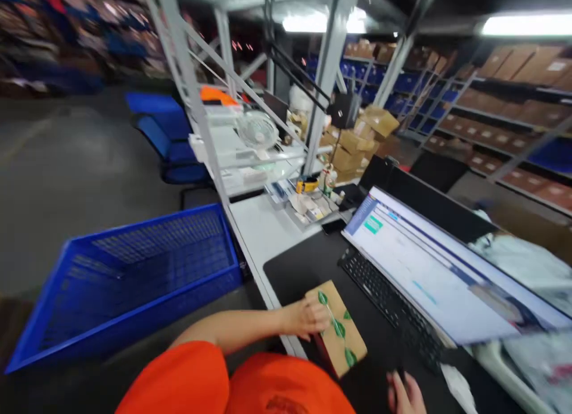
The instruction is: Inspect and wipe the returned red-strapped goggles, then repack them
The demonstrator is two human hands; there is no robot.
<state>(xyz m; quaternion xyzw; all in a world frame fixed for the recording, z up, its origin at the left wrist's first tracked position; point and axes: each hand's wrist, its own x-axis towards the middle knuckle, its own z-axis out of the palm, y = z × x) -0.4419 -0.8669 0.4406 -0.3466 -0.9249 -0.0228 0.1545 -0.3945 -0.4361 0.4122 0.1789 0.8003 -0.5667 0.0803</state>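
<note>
A small brown cardboard box (pixel 343 336) lies on the black desk mat (pixel 297 264), with green leaf-patterned tape along its top. My left hand (pixel 308 317) grips the box's left edge, fingers curled over it. To the right of the box, at the bottom of the view, my right hand (pixel 406 395) is partly cut off by the frame. Its fingers are closed around something dark and thin that I cannot make out. A black keyboard (pixel 375 289) lies just beyond, in front of a lit monitor (pixel 440 271).
An open blue plastic crate (pixel 147 283) stands left of the white table (pixel 254 223). A tray with papers (pixel 310 207) and a phone (pixel 333 226) lie behind the mat. White plastic bags (pixel 527 265) are at the right. A metal post (pixel 203 122) rises from the table's left edge.
</note>
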